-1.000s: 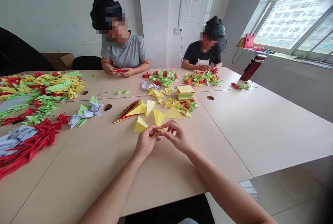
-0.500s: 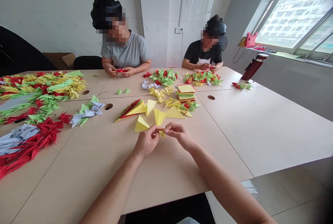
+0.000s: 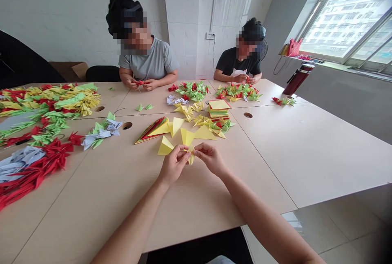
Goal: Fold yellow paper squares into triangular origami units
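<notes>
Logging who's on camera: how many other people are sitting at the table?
2: one in a grey T-shirt opposite, one in a black T-shirt nearer the window.

And look at this: a small folded piece of yellow paper (image 3: 191, 155), narrow and pointed, pinched up between the left hand (image 3: 173, 166) and the right hand (image 3: 211, 158)! The fingers of both hands close around it from either side, with its pointed end dropping below them. Those fingers cover much of it, so the exact folds are hard to call from up here. Just beside the left hand, a flat yellow paper triangle (image 3: 165, 146) lies on the bench (image 3: 122, 198), one sharp corner pointing toward the hand.
</notes>
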Demonstrator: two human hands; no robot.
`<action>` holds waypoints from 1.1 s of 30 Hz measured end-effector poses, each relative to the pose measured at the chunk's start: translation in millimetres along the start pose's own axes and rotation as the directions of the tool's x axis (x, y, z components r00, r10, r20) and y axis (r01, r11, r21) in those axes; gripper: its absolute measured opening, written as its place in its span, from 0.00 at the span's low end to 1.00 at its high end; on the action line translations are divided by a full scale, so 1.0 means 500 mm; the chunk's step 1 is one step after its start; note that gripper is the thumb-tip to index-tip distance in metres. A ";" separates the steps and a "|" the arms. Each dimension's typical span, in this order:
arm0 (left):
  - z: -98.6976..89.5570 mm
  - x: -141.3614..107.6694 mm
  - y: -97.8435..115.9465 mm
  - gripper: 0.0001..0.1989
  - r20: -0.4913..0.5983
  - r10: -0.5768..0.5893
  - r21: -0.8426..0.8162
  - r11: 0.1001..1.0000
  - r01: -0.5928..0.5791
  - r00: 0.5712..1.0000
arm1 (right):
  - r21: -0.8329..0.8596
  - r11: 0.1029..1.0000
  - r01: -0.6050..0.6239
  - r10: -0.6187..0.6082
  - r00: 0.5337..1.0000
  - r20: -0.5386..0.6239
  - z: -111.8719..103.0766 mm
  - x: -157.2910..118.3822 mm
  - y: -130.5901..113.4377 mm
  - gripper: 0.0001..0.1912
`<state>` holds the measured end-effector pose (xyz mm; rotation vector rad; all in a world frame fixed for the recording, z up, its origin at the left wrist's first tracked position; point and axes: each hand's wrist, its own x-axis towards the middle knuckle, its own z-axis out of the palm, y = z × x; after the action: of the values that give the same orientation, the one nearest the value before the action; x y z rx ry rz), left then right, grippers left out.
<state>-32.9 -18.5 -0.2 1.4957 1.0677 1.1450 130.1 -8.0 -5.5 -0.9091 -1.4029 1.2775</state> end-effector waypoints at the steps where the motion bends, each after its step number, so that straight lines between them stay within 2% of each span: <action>1: 0.000 0.000 -0.002 0.11 -0.015 0.001 0.013 1.000 -0.001 1.000 | 0.026 1.000 -0.009 0.010 1.000 -0.018 0.001 0.001 0.002 0.13; 9: -0.003 0.005 -0.013 0.11 -0.146 0.055 0.185 0.982 -0.027 0.988 | 0.110 0.989 -0.103 0.114 0.989 -0.099 0.017 -0.001 -0.002 0.12; 16: 0.002 0.004 -0.019 0.11 -0.134 0.045 0.180 0.983 -0.020 0.990 | 0.153 0.979 -0.133 0.149 0.984 -0.099 0.019 0.002 -0.001 0.10; 19: 0.002 0.005 -0.021 0.13 -0.092 0.011 0.091 0.996 -0.003 0.996 | 0.187 0.972 -0.143 0.159 0.984 -0.077 0.018 0.003 0.000 0.11; 21: 0.004 0.005 -0.019 0.15 -0.052 -0.037 -0.031 0.999 0.036 0.998 | 0.220 0.964 -0.147 0.170 0.981 -0.092 0.018 0.002 0.003 0.12; 24: 0.011 0.005 -0.015 0.20 0.019 -0.102 -0.207 0.973 0.104 0.995 | 0.355 0.922 -0.157 0.209 0.972 -0.111 0.018 0.001 0.004 0.14; 27: 0.018 0.004 -0.014 0.20 0.037 -0.117 -0.256 0.959 0.123 0.992 | 0.457 0.870 -0.183 0.230 0.972 -0.048 0.019 -0.001 0.001 0.15; 30: 0.017 0.005 -0.015 0.15 0.025 -0.132 -0.269 0.954 0.134 0.991 | 0.378 0.897 -0.230 0.242 0.970 0.016 0.021 -0.005 -0.003 0.13; 33: 0.010 0.006 -0.015 0.12 0.016 -0.119 -0.217 0.969 0.120 0.993 | 0.200 0.964 -0.177 0.188 0.982 -0.036 0.025 -0.008 -0.003 0.12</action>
<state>-28.1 -15.0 -7.5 1.2445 0.9828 1.1360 119.1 -15.0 -4.1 -0.9469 -1.1477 1.4891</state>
